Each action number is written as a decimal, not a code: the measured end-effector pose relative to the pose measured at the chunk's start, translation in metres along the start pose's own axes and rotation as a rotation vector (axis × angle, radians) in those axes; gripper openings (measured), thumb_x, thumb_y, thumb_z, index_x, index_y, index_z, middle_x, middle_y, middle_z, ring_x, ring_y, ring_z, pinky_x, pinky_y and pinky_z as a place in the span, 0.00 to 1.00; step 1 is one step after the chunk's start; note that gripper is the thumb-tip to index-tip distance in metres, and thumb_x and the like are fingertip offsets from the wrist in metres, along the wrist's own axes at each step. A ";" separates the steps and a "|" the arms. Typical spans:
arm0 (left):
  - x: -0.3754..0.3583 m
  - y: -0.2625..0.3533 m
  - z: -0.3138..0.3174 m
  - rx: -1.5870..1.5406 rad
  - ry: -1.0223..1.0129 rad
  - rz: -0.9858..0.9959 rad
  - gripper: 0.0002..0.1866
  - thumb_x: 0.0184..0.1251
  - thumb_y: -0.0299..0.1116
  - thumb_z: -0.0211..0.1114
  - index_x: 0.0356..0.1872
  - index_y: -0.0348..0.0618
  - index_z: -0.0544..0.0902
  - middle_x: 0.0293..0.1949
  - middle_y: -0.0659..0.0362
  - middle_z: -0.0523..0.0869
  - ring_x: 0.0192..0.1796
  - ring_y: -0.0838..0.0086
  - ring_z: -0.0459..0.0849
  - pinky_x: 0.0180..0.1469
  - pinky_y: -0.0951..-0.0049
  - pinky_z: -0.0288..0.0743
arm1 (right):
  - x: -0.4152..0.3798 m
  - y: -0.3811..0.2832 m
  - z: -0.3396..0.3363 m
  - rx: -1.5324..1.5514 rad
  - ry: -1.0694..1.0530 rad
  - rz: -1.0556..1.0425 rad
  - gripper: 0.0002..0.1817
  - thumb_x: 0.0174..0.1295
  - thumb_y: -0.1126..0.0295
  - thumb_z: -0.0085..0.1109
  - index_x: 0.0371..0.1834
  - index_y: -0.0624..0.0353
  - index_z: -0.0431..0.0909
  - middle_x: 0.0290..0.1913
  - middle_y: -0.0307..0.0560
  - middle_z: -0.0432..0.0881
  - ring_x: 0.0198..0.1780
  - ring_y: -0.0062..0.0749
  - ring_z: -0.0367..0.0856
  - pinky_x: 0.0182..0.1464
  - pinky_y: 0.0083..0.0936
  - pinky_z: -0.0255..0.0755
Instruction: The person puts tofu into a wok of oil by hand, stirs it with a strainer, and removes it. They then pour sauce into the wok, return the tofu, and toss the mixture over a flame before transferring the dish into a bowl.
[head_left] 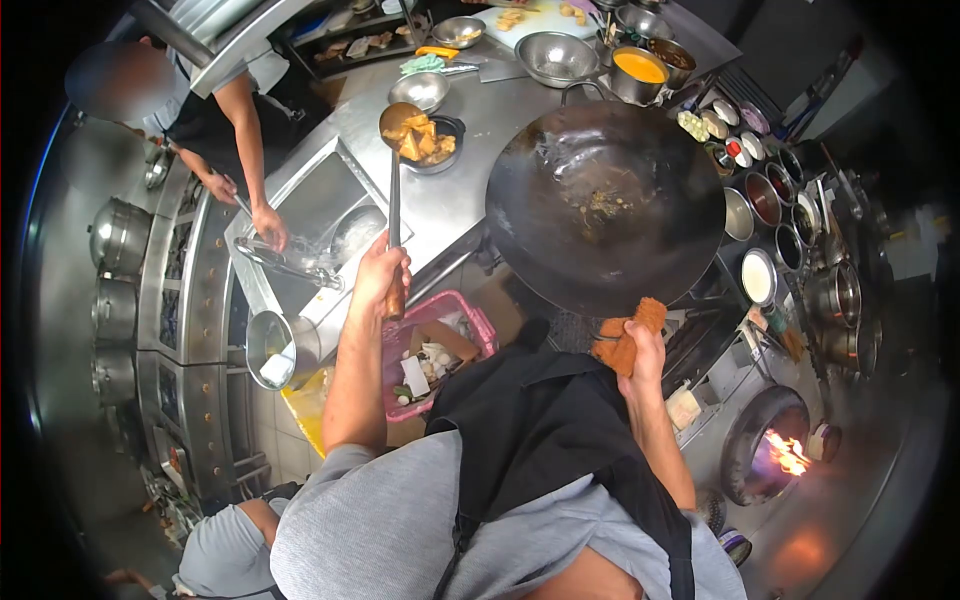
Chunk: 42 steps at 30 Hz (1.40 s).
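My left hand (383,272) is closed round the wooden handle of a ladle (394,205). The ladle's bowl is over a small dark bowl (452,163) on the steel counter. Orange-brown sauced chunks of food (418,136) lie in the ladle and the bowl. In my right hand (645,352) is a folded orange-brown cloth (618,350), pressed against the near rim of a big black wok (560,245). Whatever part of the wok the cloth covers is hidden. The wok tilts toward the counter, with only dark residue and a greasy film inside.
Flames rise from a burner (787,455) at lower right. Sauce pots and a white-filled container (759,277) line the right side. A co-worker's hands (268,226) are at the sink (335,160) on the left. Below stands a pink basket (480,325) of scraps.
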<state>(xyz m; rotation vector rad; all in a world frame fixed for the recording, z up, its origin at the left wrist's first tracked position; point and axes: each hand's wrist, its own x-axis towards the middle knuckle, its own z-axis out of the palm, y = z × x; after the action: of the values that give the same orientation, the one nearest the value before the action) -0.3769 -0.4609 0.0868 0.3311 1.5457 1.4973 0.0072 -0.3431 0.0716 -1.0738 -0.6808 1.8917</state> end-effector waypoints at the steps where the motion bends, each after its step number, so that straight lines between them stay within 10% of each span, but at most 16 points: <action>1: 0.001 -0.001 -0.003 0.000 0.028 -0.004 0.30 0.63 0.25 0.51 0.69 0.42 0.58 0.23 0.64 0.74 0.15 0.81 0.72 0.12 0.78 0.67 | -0.004 0.000 0.000 0.000 -0.001 0.000 0.18 0.58 0.75 0.52 0.53 0.61 0.68 0.42 0.45 0.76 0.44 0.34 0.80 0.45 0.35 0.78; 17: -0.025 0.024 -0.013 0.048 0.002 0.019 0.39 0.61 0.23 0.52 0.75 0.41 0.49 0.23 0.64 0.74 0.16 0.79 0.73 0.15 0.77 0.68 | -0.043 0.012 -0.016 0.075 0.102 -0.019 0.16 0.57 0.72 0.56 0.48 0.62 0.70 0.41 0.47 0.78 0.42 0.37 0.80 0.42 0.38 0.77; 31: -0.037 -0.003 -0.017 1.072 0.279 0.360 0.36 0.59 0.26 0.54 0.72 0.41 0.60 0.22 0.56 0.80 0.18 0.72 0.78 0.25 0.69 0.74 | -0.103 -0.008 -0.068 0.213 0.325 -0.093 0.19 0.54 0.68 0.60 0.49 0.57 0.71 0.40 0.45 0.79 0.40 0.37 0.81 0.39 0.36 0.77; 37: -0.022 -0.011 -0.003 0.268 0.172 0.137 0.32 0.61 0.23 0.52 0.71 0.43 0.63 0.21 0.63 0.74 0.16 0.79 0.72 0.16 0.77 0.66 | -0.134 -0.018 -0.109 0.305 0.543 -0.200 0.22 0.54 0.63 0.62 0.52 0.54 0.71 0.43 0.43 0.80 0.41 0.35 0.81 0.37 0.32 0.76; 40: -0.024 -0.020 0.001 -0.341 0.063 -0.056 0.03 0.69 0.35 0.55 0.36 0.50 0.75 0.18 0.69 0.64 0.13 0.85 0.56 0.12 0.84 0.51 | -0.150 -0.019 -0.135 0.381 0.627 -0.258 0.21 0.53 0.62 0.62 0.50 0.54 0.72 0.42 0.43 0.80 0.40 0.34 0.81 0.36 0.28 0.76; 41: -0.044 -0.016 0.016 -0.283 0.075 -0.137 0.08 0.71 0.37 0.53 0.29 0.53 0.72 0.17 0.70 0.62 0.12 0.86 0.55 0.10 0.83 0.49 | -0.157 -0.020 -0.149 0.394 0.640 -0.265 0.20 0.53 0.62 0.62 0.48 0.55 0.72 0.41 0.43 0.81 0.38 0.33 0.81 0.33 0.26 0.74; 42: -0.030 -0.041 0.000 -0.379 -0.102 -0.030 0.18 0.73 0.36 0.51 0.61 0.47 0.72 0.18 0.72 0.61 0.12 0.86 0.55 0.11 0.82 0.50 | -0.162 -0.020 -0.161 0.409 0.650 -0.273 0.19 0.54 0.62 0.62 0.46 0.55 0.73 0.40 0.43 0.81 0.37 0.32 0.82 0.30 0.24 0.73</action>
<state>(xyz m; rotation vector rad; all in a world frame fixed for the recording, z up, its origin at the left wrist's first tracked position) -0.3448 -0.4919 0.0629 0.1585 1.1514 1.6827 0.2014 -0.4640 0.0767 -1.1611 -0.0544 1.2592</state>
